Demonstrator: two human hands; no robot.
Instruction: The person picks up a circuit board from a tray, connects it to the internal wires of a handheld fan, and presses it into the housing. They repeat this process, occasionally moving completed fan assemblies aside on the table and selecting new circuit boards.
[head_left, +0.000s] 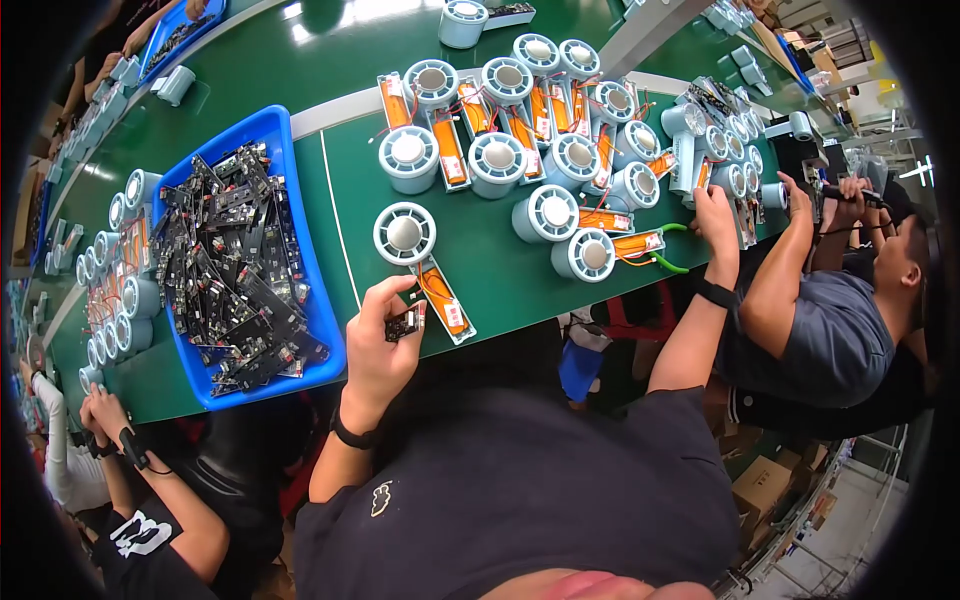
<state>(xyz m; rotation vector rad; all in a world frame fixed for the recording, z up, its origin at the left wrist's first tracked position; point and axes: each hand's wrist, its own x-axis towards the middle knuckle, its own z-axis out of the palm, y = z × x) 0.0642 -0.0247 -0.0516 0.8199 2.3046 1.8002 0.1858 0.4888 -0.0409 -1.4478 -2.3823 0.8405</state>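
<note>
My left hand (383, 345) is shut on a small black circuit board (405, 322) at the near edge of the green table (350, 180). Just beyond it lies a pale blue fan unit (404, 233) with its handle open and an orange battery (443, 302) showing. My right hand (715, 213) is stretched far to the right and rests against a cluster of the same fan units (725, 150). Its fingers are turned away, so its grip is hidden. Green-handled cutters (668, 262) lie just left of that hand.
A blue bin (322, 310) heaped with black circuit boards (235, 270) stands left of my left hand. Many fan units with orange batteries (520, 140) fill the table's middle. A person in a grey shirt (835, 340) works at the right, and another person's hands (100, 415) are at the lower left.
</note>
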